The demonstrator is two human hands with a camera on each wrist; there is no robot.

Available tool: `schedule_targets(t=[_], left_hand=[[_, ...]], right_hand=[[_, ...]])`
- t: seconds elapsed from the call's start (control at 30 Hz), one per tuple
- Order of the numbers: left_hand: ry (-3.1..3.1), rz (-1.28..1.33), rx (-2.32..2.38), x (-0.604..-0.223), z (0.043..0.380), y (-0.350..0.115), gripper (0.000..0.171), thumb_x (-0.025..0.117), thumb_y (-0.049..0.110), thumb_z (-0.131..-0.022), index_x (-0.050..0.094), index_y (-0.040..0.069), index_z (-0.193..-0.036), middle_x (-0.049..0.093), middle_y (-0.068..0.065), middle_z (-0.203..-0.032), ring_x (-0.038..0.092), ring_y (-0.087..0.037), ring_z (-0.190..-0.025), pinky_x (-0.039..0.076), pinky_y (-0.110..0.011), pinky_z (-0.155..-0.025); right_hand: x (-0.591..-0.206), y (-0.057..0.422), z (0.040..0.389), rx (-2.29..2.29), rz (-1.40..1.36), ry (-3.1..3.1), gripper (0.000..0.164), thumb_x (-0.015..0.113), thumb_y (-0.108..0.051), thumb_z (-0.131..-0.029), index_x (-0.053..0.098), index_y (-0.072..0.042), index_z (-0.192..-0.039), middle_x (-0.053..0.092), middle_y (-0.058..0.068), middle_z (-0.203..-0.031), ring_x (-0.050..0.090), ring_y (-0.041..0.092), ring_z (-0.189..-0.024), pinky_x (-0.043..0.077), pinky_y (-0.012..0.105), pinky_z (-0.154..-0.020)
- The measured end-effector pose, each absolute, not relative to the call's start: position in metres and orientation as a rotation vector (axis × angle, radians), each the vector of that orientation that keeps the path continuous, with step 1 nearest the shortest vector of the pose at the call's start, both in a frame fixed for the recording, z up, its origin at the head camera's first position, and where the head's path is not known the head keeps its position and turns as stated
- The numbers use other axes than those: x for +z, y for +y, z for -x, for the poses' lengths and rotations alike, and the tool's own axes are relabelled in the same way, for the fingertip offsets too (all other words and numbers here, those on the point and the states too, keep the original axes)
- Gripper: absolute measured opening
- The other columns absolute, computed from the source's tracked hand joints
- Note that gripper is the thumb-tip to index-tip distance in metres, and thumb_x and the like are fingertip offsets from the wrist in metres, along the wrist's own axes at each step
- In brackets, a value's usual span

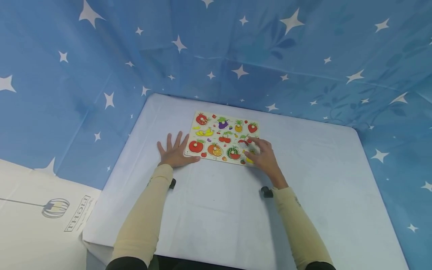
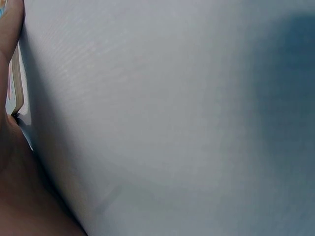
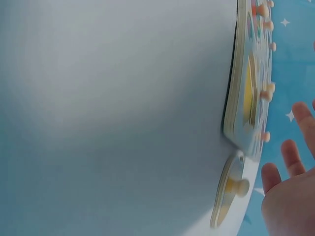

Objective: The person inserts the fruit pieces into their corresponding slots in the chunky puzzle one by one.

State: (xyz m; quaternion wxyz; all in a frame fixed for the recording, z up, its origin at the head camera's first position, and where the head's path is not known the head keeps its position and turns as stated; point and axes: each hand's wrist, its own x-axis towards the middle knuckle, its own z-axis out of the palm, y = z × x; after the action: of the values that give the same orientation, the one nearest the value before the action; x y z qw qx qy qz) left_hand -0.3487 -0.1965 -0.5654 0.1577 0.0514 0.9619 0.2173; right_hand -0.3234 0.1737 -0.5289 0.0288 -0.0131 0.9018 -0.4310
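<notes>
A wooden fruit puzzle board (image 1: 219,155) lies on the white tabletop, its knobbed pieces including an apple (image 1: 195,146), an orange (image 1: 215,150) and a watermelon (image 1: 233,153). My left hand (image 1: 174,154) is spread flat on the cloth at the board's left edge, thumb along the near corner. Over the board's right side hovers my right hand (image 1: 265,157), its index finger and thumb apart near a red-and-white fruit piece (image 1: 243,143). Partly under that hand, a yellow piece (image 3: 249,93) sits raised from the board in the right wrist view.
In the right wrist view another knobbed piece (image 3: 226,196) lies on the cloth just off the board's corner. White cloth (image 1: 209,210) covers the table, and a blue star-patterned curtain (image 1: 216,48) stands behind it. A cream printed sheet (image 1: 40,225) is at the left.
</notes>
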Motion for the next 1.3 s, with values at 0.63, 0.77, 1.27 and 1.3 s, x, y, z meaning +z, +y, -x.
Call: schedule_targets(t=[0.63, 0.77, 1.27, 1.3], left_hand=[[2.75, -0.152, 0.617, -0.565, 0.349, -0.196, 0.122, 0.069, 0.078, -0.084, 0.004, 0.028, -0.174, -0.012, -0.005, -0.18, -0.025, -0.042, -0.159, -0.022, -0.076, -0.114], [2.738, -0.151, 0.627, -0.562, 0.347, -0.196, 0.122, 0.069, 0.078, -0.085, 0.003, 0.027, -0.174, -0.014, -0.004, -0.18, -0.027, -0.041, -0.159, -0.023, -0.075, -0.114], [2.746, -0.156, 0.637, -0.56, 0.346, -0.196, 0.121, 0.069, 0.077, -0.085, 0.005, 0.027, -0.174, -0.012, -0.005, -0.18, -0.025, -0.042, -0.159, -0.023, -0.075, -0.114], [2.747, -0.155, 0.635, -0.56, 0.346, -0.197, 0.121, 0.069, 0.077, -0.085, 0.005, 0.027, -0.174, -0.011, -0.005, -0.18, -0.025, -0.042, -0.159, -0.022, -0.075, -0.114]], right_hand=[[-0.529, 0.216, 0.314, -1.231, -0.091, 2.804, 0.067, 0.077, -0.028, -0.1, 0.05, -0.017, -0.161, 0.035, 0.013, -0.17, 0.02, 0.038, -0.159, 0.02, 0.07, -0.123], [-0.531, 0.227, 0.313, -1.203, -0.081, 2.816, 0.067, 0.076, -0.025, -0.1, 0.049, -0.016, -0.161, 0.036, 0.013, -0.17, 0.018, 0.038, -0.16, 0.019, 0.069, -0.124], [-0.529, 0.251, 0.306, -1.238, -0.068, 2.863, 0.064, 0.079, -0.016, -0.098, 0.053, -0.012, -0.157, 0.045, 0.013, -0.164, 0.027, 0.038, -0.157, 0.024, 0.068, -0.123], [-0.528, 0.251, 0.306, -1.252, -0.059, 2.865, 0.063, 0.08, -0.014, -0.098, 0.054, -0.011, -0.156, 0.047, 0.013, -0.162, 0.028, 0.038, -0.156, 0.024, 0.068, -0.123]])
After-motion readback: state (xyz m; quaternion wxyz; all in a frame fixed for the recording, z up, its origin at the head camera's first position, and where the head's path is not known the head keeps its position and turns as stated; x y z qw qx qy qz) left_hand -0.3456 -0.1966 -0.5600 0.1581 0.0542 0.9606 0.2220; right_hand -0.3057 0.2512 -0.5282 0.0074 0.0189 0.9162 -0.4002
